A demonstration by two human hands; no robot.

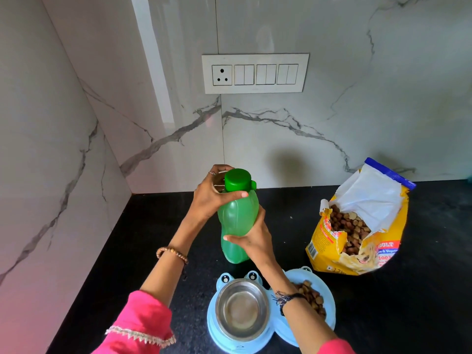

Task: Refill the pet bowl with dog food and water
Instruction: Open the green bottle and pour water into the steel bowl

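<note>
A green water bottle (236, 218) with a darker green cap stands upright on the black counter. My left hand (213, 195) grips its neck just under the cap. My right hand (256, 238) holds the lower body of the bottle. In front of it sits a light blue double pet bowl (213, 320). Its left steel bowl (241, 306) looks empty. The right compartment holds brown kibble (313, 297), partly hidden by my right forearm. A yellow dog food bag (357, 231) stands torn open at the right, with kibble showing inside.
The black counter (408, 302) meets white marble walls at the back and left. A switch panel with a socket (255, 73) is on the back wall. Bare counter lies right of the bowl and left of the bottle.
</note>
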